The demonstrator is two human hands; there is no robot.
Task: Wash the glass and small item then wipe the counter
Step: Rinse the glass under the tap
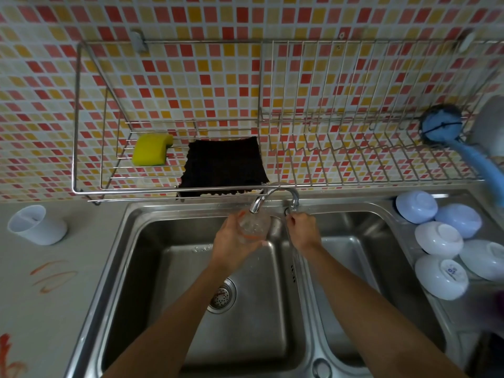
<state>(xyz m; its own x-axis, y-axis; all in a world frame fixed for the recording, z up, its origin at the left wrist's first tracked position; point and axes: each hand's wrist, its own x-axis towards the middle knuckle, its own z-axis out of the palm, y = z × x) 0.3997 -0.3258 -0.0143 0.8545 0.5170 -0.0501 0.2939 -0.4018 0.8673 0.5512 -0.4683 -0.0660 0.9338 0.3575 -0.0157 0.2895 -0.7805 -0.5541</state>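
Right, my left hand point(231, 236) is wrapped around the glass point(252, 226), fingers curled about its side, holding it just under the faucet spout point(256, 205) over the left basin of the steel sink point(152, 214). The glass is clear with an orange mark low on its wall, and it sits tilted toward the spout. My right hand point(302, 230) is up at the faucet's base, fingers pinched together on something small at the tap; I cannot tell what exactly is between them. Both forearms reach in from the bottom edge. The drain strainer point(222, 296) lies below the left wrist.

On the wall rack point(79, 118) behind the sink, a yellow sponge point(151, 150) rests beside a dark cloth point(225, 165), close but apart, the cloth draping over the rack's front rail. A blue brush point(447, 129) hangs at the rack's right end. To the left, a white cup point(36, 225) stands upright on the grey counter point(81, 241), and orange smears point(51, 275) streak the counter nearer me. Right of the sink, five pale bowls point(441, 257) sit upside down, clustered and touching.
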